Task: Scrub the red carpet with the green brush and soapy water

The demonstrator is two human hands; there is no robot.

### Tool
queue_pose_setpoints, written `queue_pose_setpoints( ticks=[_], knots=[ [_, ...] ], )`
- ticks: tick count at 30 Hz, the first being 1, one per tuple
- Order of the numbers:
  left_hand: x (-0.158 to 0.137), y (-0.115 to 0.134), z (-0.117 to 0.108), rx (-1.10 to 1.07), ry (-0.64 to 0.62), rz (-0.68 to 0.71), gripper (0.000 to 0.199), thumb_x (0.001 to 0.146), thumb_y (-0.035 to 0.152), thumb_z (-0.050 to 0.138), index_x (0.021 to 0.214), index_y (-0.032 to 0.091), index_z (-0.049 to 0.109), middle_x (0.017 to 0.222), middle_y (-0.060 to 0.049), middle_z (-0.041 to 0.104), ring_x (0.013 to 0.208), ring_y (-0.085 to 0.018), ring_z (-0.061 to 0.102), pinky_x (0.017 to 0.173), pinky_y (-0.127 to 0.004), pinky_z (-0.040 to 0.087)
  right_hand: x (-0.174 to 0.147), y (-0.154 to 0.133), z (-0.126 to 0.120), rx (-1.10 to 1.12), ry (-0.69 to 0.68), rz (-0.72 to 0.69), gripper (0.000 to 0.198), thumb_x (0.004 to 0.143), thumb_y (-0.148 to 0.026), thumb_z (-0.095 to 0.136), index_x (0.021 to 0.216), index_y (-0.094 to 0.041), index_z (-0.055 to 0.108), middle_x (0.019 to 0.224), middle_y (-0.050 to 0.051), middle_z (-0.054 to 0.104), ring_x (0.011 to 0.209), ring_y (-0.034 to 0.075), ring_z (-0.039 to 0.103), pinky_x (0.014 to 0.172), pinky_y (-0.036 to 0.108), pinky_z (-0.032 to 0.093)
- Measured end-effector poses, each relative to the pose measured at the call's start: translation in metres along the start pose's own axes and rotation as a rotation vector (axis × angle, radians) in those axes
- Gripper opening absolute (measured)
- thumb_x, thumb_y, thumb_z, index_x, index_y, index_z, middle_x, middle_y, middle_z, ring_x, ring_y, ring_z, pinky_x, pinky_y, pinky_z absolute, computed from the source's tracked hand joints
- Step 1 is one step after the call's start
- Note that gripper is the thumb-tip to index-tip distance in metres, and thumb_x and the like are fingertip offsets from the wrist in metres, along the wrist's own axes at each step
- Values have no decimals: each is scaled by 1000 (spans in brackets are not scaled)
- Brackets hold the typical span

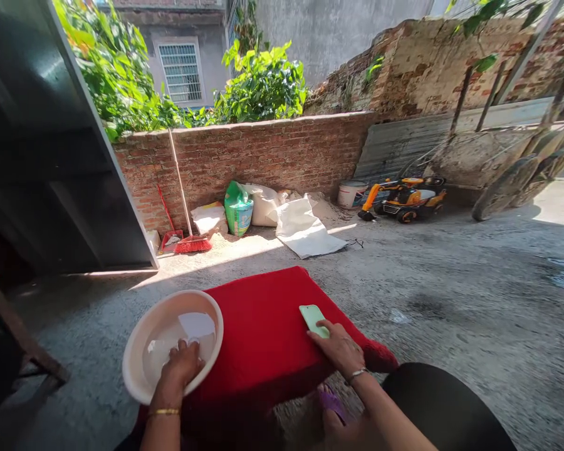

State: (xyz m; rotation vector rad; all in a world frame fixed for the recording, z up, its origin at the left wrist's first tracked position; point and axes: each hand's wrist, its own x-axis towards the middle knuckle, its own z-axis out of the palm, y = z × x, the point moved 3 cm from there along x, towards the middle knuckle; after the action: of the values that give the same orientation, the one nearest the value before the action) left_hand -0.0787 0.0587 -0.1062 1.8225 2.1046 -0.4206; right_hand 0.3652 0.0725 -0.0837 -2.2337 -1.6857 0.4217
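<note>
A pale pink plastic basin [132,366] with water in it stands at the left end of a low table covered with red cloth [258,326]. My left hand [181,363] reaches down into the basin, fingers bent together at the water; whatever they hold is hidden, though something whitish shows beside them. A light green phone [313,316] is at the right side of the cloth. My right hand [341,347] grips its near end, thumb on one side and fingers on the other. Whether the phone is lifted off the cloth I cannot tell.
A dark metal door [70,156] stands at the left, with a wooden stool [26,341] below. Along the brick wall [263,150] are a red broom [192,244], sacks [263,203], a bucket [351,194] and a toy excavator [411,197]. A cart [512,175] is at the right.
</note>
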Motion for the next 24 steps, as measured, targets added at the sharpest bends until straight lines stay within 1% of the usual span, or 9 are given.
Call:
queue_pose_setpoints(
  ticks=[3, 5, 6, 9, 12, 15, 18, 21, 24],
  knots=[
    [-1, 1, -2, -15, -38, -6, 58, 114, 33, 51, 171, 22, 61, 175, -25, 59, 157, -42, 66, 117, -51, 57, 17, 43, -17, -17, 70, 93, 43, 116, -48, 62, 139, -21, 86, 137, 23, 82, 127, 36, 84, 99, 41, 61],
    [-3, 1, -5, -37, -60, -2, 59, 115, 33, 49, 172, 21, 60, 176, -26, 59, 159, -42, 66, 121, -53, 55, 20, 50, -21, -32, 87, 123, 42, 114, -49, 65, 136, -22, 87, 135, 22, 82, 124, 36, 85, 97, 42, 62],
    [-5, 2, -6, -48, -63, 2, 59, 115, 33, 48, 172, 21, 59, 177, -26, 59, 159, -42, 65, 123, -53, 54, 19, 46, -20, -32, 84, 122, 40, 113, -50, 66, 136, -23, 87, 134, 21, 82, 123, 36, 85, 96, 42, 62],
    [-8, 1, -8, -75, -61, -14, 62, 115, 32, 50, 176, 22, 57, 178, -24, 58, 160, -41, 65, 126, -53, 53, 0, 1, -4, -10, 39, 10, 33, 112, -44, 68, 137, -29, 85, 133, 13, 82, 123, 31, 84, 100, 39, 62],
    [-6, 0, -6, -56, -67, -39, 66, 114, 31, 52, 180, 23, 53, 178, -24, 58, 161, -41, 65, 128, -53, 54, -31, -69, 28, 12, -90, -233, 31, 107, -36, 76, 137, -33, 85, 136, 9, 80, 125, 27, 82, 106, 35, 60],
    [-2, -3, -2, -39, -48, -30, 65, 113, 30, 53, 178, 25, 56, 176, -23, 59, 158, -42, 67, 128, -55, 55, -57, -128, 61, 16, -247, -434, 38, 100, -37, 84, 138, -33, 84, 138, 8, 79, 131, 27, 78, 110, 33, 56],
    [-1, -5, -1, -33, -43, -22, 64, 114, 29, 52, 177, 25, 57, 176, -24, 60, 157, -42, 67, 127, -56, 55, -62, -152, 74, -6, -324, -502, 40, 98, -39, 86, 137, -32, 85, 141, 9, 78, 136, 29, 75, 111, 34, 54],
    [-6, -3, -4, -15, -73, -23, 64, 115, 29, 48, 178, 23, 54, 179, -24, 56, 160, -42, 65, 128, -55, 53, -41, -135, 58, -49, -290, -404, 38, 101, -36, 82, 139, -30, 85, 142, 12, 78, 136, 31, 76, 111, 36, 55],
    [-13, 2, -10, -3, -89, -15, 64, 116, 29, 45, 179, 21, 54, 182, -25, 54, 162, -42, 64, 131, -53, 49, -8, -84, 21, -87, -158, -201, 37, 107, -35, 74, 142, -30, 85, 143, 15, 80, 134, 33, 79, 107, 39, 58]
  ],
)
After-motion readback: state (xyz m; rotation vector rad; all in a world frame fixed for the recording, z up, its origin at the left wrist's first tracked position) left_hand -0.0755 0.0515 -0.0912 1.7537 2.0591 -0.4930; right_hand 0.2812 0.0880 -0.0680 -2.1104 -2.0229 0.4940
